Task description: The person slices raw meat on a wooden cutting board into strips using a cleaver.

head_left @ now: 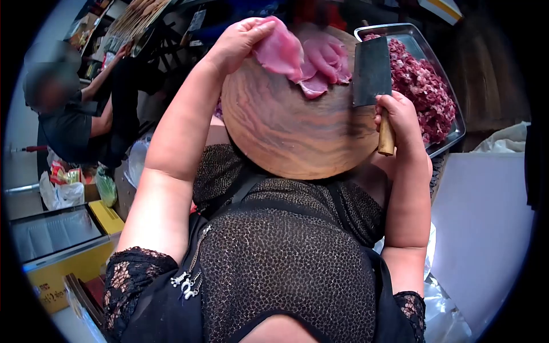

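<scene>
Between the closed fingers of my left hand [243, 41] hangs a thin pink slice of meat [280, 50], over the far left part of the round wooden chopping board [297, 134]. More meat slices [325, 54] lie in a loose pile on the board, just right of the held one. My right hand [403, 117] grips a cleaver [372, 74] by its wooden handle. The wide dark blade points away from me, above the board's right side. Its edge is apart from the meat.
A metal tray [457, 128] heaped with chopped red meat [420, 86] stands right of the board. Another person [71, 108] sits at the left, near skewers [134, 23]. A yellow box with a glass top [74, 251] is at lower left, a pale flat surface [480, 223] at right.
</scene>
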Motion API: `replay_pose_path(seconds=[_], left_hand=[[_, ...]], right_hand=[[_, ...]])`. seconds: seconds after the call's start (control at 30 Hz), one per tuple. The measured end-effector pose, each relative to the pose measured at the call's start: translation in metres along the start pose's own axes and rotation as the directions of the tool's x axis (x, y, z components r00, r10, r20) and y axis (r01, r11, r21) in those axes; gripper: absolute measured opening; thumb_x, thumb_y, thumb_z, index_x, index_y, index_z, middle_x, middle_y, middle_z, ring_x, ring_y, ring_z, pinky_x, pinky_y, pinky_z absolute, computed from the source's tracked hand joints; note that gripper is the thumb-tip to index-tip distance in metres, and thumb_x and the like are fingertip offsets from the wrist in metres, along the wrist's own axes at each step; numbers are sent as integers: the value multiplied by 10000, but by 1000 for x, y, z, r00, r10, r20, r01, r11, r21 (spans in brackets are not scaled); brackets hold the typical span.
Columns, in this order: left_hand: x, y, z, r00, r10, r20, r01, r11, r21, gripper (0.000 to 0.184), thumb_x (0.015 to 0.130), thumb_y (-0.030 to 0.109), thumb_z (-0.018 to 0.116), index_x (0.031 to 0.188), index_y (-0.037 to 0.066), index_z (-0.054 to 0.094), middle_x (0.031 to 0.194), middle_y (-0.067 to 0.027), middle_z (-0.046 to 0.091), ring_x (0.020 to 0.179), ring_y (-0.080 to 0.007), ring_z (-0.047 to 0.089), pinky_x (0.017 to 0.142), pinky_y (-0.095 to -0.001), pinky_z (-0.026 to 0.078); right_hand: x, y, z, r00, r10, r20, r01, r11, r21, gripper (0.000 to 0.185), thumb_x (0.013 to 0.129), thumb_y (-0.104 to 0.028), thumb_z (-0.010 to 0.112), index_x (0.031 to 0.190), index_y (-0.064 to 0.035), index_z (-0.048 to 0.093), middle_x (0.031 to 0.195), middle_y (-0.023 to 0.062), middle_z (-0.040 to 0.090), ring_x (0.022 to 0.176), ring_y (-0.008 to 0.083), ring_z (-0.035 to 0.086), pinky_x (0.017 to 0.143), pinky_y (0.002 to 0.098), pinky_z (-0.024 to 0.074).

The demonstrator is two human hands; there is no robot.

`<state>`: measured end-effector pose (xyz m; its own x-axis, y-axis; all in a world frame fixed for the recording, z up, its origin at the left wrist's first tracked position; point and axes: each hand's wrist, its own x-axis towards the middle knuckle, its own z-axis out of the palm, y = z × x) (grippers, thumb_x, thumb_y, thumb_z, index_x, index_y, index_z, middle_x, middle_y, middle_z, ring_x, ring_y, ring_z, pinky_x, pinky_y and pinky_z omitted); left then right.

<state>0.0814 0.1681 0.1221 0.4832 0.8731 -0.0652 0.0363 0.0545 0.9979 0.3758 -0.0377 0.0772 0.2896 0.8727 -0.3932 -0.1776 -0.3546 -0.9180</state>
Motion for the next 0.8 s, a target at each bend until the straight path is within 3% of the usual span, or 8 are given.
replay_pose_path(seconds=[0.07,0.13,0.27,0.33,0.4,0.53,0.67,0.8], left_hand=[[-13,-1,0,978,-126,169,98,981,165,319,955,324,654,1168,87,662,997,10,684,881,-91,625,748,-263,517],[-26,-6,4,927,-315,206,212,889,406,379,956,351,652,1203,63,648,1061,-6,672,966,-97,614,866,-266,495],[-18,-95,-33,992,-32,-122,113,661,742,414,922,356,682,1194,44,659,1067,-71,704,970,-143,641,856,-287,508],[-38,-81,-23,954,-242,-176,285,559,779,353,904,345,687,1056,28,708,1056,-137,712,939,-201,678,822,-331,523],[-64,-78,-11,973,-186,-139,203,392,897,332,875,347,707,982,32,712,998,-154,704,895,-272,681,797,-367,528],[-124,-101,28,965,89,248,-263,397,879,392,781,379,752,916,17,687,966,-187,662,933,-364,636,845,-461,512],[-142,-138,38,949,171,265,-289,130,949,401,780,266,714,1077,24,596,994,-187,579,964,-375,587,856,-449,508],[-116,-113,32,956,97,277,-289,149,946,304,813,181,657,1075,31,623,948,-198,619,896,-390,613,811,-442,527]], right_hand=[[1,-1,3,1000,-8,14,8,1000,-22,112,868,-133,611,814,-54,553,666,33,571,496,134,562,467,282,481],[1,-2,7,1000,-13,21,14,999,-39,114,856,-127,614,803,-44,557,658,42,576,497,143,569,479,281,483],[-3,1,9,1000,0,18,2,995,-102,135,851,-133,624,783,-40,553,664,49,587,511,146,575,487,288,484],[-7,6,7,999,-3,46,9,991,-132,111,877,-140,614,823,-65,552,679,20,567,508,118,557,463,282,475],[-12,4,7,999,-4,32,9,989,-147,109,876,-138,613,821,-65,552,680,20,567,513,120,558,472,280,473],[-13,8,4,999,-32,13,34,987,-155,130,844,-122,610,771,-41,539,655,50,579,513,148,572,507,284,484],[-13,11,3,999,-31,16,34,982,-184,121,841,-118,605,775,-42,538,663,52,578,516,149,573,503,291,486],[-13,11,4,1000,1,9,0,980,-198,127,843,-123,599,767,-43,536,652,53,576,517,154,577,493,302,487]])
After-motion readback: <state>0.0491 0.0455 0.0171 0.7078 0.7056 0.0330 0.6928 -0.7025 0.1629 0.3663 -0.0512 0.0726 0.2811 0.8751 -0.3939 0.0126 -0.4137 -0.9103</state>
